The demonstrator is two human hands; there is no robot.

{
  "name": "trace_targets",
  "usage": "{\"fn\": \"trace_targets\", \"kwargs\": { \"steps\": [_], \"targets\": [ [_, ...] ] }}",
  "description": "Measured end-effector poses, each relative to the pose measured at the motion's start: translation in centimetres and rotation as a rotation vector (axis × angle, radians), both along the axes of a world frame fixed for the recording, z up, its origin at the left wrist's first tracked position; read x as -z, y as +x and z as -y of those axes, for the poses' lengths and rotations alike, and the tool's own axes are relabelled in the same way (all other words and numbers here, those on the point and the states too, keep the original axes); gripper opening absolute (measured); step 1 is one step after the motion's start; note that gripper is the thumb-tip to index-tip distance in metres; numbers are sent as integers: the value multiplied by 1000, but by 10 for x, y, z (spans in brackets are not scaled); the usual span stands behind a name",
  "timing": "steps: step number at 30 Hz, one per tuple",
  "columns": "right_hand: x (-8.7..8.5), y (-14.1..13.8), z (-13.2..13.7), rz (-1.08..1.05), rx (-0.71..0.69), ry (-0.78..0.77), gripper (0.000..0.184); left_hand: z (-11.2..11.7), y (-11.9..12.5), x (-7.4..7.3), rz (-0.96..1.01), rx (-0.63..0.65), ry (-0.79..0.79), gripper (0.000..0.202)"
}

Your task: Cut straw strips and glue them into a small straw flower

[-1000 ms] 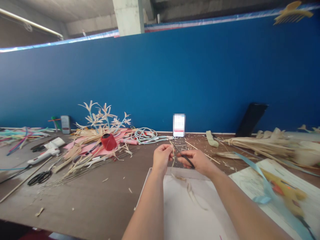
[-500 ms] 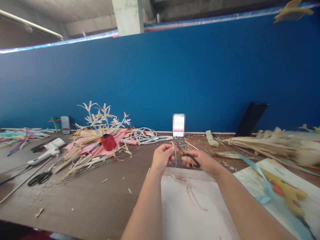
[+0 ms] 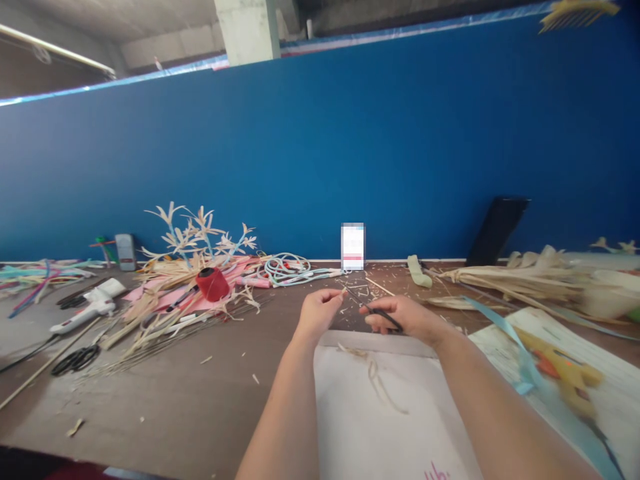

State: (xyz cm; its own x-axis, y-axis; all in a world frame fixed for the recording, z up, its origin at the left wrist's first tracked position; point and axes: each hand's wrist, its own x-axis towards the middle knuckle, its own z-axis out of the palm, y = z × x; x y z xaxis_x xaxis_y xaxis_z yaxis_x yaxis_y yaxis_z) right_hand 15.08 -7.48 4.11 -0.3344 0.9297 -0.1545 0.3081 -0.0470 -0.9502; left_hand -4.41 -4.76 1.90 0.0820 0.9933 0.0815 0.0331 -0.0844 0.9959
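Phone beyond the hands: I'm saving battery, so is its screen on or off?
On: the screen glows white, with a reddish band.

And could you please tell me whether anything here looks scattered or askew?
Yes: pale scraps litter the brown table, loose rather than gathered, and toward the right a black slab stands tilted by the blue partition.

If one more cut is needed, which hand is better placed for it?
Probably the right hand: it holds the black-handled scissors, blades pointing toward the left hand, which pinches a small pale piece.
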Motion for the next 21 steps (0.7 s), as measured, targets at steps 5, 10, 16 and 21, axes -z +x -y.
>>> {"fn": "trace_targets", "kwargs": {
  "steps": [5,10,16,21],
  "targets": [
    [0,-1,-1,28,11,36,46,1,0,-1,-48,2,34,30],
    [-1,0,0,54,8,65,44,0,0,-1,-62,-6,41,29],
    [12,4,-12,107,210,118,56,-3,0,3,37,-3,-39,34],
    [25,15,-23,703,527,238,44,-4,0,1,267,7,-136,36]
  ]
}}
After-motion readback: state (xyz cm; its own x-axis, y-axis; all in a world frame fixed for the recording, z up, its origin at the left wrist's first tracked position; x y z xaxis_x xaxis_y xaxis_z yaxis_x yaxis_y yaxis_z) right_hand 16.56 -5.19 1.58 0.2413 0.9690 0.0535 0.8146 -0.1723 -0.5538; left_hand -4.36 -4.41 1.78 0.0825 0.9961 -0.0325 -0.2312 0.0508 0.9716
